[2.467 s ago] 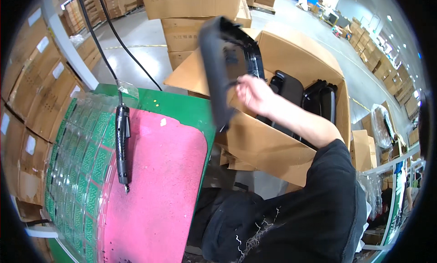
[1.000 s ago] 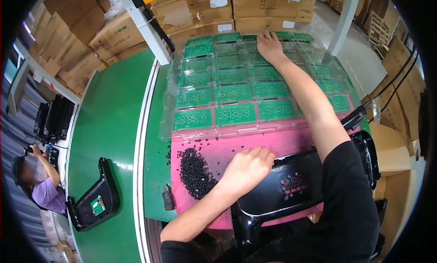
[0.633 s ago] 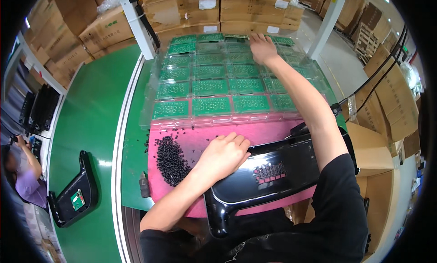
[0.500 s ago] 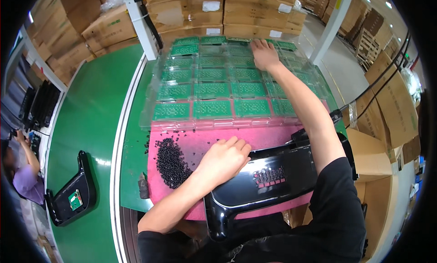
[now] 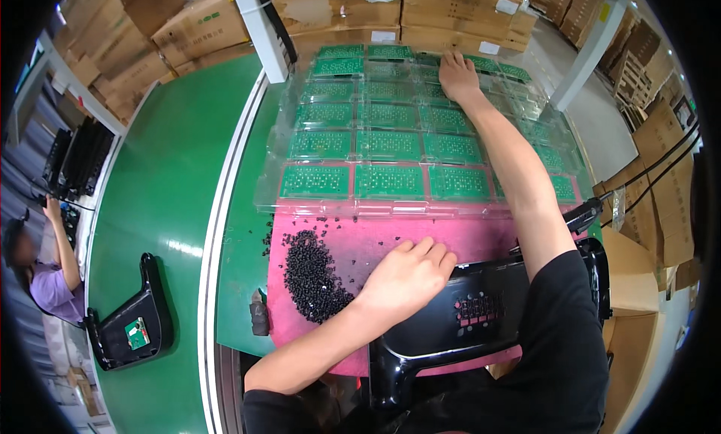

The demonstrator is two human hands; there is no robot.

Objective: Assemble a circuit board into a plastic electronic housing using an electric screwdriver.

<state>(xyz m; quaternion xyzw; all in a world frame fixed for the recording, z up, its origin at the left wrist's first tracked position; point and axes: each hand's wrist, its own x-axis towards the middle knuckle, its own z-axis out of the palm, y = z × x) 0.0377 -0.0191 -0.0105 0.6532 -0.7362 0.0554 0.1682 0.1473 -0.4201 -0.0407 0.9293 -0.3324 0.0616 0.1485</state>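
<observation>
at the far edge of the green surface (image 5: 236, 302), the right grip (image 5: 459, 77) reaches over the back of a clear tray (image 5: 409, 207), palm down, fingers bent among the circuit boards (image 5: 389, 145); the fingertips are hidden, so i cannot tell whether they have closed on one. the back-row boards lie right at those fingers and to either side, long axes running left to right, across the line of the forearm. of the two, the right grip is much the nearer to that row.

well apart from it, toward the near edge, the left grip (image 5: 409, 276) is loosely curled, knuckles up, at the far left part of a black cover (image 5: 443, 340); whether it pinches the cover or only rests there cannot be told. the cover lies along the near edge, long axis roughly left to right, its left end jutting toward the body.

around them, a pink mat (image 5: 375, 238) shows between tray and cover, with a heap of small black screws (image 5: 312, 284) just left of the left grip. a power screwdriver (image 5: 584, 216) is by the right edge, beyond the right forearm. farther left, past a white rail (image 5: 225, 208), another black shell (image 5: 163, 317) holds a small board (image 5: 137, 333).
</observation>
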